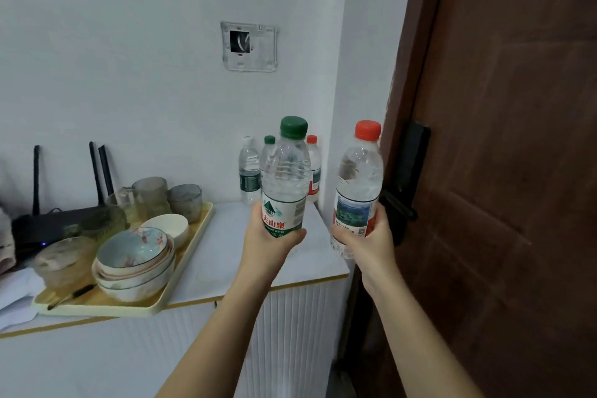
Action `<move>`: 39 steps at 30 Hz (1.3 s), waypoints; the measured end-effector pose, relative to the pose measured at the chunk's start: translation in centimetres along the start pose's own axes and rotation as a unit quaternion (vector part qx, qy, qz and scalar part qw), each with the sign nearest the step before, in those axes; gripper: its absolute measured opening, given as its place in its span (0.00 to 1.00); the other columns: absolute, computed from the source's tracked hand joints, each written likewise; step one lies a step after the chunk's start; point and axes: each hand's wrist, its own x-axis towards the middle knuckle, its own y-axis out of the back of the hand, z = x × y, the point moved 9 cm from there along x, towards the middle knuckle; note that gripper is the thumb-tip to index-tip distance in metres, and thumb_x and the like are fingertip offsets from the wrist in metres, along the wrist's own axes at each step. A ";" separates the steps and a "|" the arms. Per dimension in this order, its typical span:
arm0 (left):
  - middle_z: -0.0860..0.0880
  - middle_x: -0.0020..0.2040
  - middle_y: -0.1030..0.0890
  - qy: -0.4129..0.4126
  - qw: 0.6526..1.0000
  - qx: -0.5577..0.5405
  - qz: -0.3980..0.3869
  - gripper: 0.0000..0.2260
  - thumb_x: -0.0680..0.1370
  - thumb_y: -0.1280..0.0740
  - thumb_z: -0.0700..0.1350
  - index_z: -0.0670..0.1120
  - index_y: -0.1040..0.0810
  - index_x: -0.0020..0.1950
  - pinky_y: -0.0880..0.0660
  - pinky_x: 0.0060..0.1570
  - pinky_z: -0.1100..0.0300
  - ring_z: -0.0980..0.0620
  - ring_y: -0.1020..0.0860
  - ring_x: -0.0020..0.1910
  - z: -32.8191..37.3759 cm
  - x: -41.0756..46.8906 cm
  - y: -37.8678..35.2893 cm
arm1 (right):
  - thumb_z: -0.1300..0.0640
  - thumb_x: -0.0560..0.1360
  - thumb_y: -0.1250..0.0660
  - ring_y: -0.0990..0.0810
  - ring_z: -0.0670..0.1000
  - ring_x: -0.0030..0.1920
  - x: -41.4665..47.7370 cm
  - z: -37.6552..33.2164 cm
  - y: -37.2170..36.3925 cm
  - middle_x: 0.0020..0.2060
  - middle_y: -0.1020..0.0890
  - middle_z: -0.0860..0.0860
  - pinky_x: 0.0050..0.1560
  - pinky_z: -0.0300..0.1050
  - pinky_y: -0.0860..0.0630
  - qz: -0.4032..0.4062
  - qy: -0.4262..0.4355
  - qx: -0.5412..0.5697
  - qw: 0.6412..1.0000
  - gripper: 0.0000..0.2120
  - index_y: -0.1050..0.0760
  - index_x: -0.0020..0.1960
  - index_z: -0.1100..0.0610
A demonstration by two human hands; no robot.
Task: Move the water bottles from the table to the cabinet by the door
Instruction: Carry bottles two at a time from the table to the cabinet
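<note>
Upright, the green-capped bottle [286, 178] was gripped low by the left hand [271, 242] above the cabinet's surface [226, 236]; the right hand [368, 242] clasped the red-capped bottle [358, 181] at its 3 o'clock, beside the door [500, 171]; three more bottles [250, 171] stood at 12 o'clock; a tray [97, 310] of bowls lay at 9 o'clock.

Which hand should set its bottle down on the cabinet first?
Left, probably. The left hand holds the green-cap bottle over the cabinet top. The right hand holds the red-cap bottle past the cabinet's edge, before the door.
</note>
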 end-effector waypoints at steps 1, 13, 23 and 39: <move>0.50 0.50 0.19 0.006 1.000 0.001 0.003 0.24 0.68 0.26 0.32 0.46 0.29 0.60 0.25 0.37 0.68 0.53 0.20 0.46 -1.0 1.5 -0.5 | 0.71 0.67 0.25 0.19 0.34 0.40 1.8 0.8 -0.4 0.45 0.20 0.40 0.36 0.30 0.24 -0.003 -0.001 0.000 1.000 0.29 0.31 0.55 0.44; 0.45 0.45 0.19 0.103 0.992 0.062 0.036 0.23 0.63 0.25 0.37 0.43 0.28 0.55 0.23 0.41 0.56 0.47 0.20 0.43 -13.4 10.4 -2.0 | 0.68 0.66 0.24 0.19 0.44 0.44 11.6 12.9 -4.8 0.45 0.19 0.44 0.44 0.38 0.23 -0.067 -0.064 -0.079 0.993 0.25 0.32 0.51 0.46; 0.48 0.48 0.20 0.131 0.989 0.062 -0.008 0.23 0.66 0.26 0.32 0.45 0.29 0.57 0.24 0.42 0.60 0.52 0.21 0.45 -18.0 15.1 -2.4 | 0.65 0.65 0.23 0.17 0.49 0.48 14.0 18.9 -6.6 0.49 0.17 0.48 0.51 0.51 0.20 -0.038 -0.103 -0.112 0.988 0.27 0.30 0.57 0.49; 0.58 0.50 0.22 0.055 0.980 0.191 0.006 0.28 0.62 0.20 0.40 0.55 0.29 0.55 0.31 0.43 0.72 0.58 0.23 0.48 -19.0 17.6 -2.8 | 0.64 0.62 0.19 0.18 0.46 0.52 16.7 21.3 -6.0 0.52 0.19 0.47 0.53 0.43 0.21 -0.007 -0.095 -0.137 0.986 0.32 0.32 0.58 0.52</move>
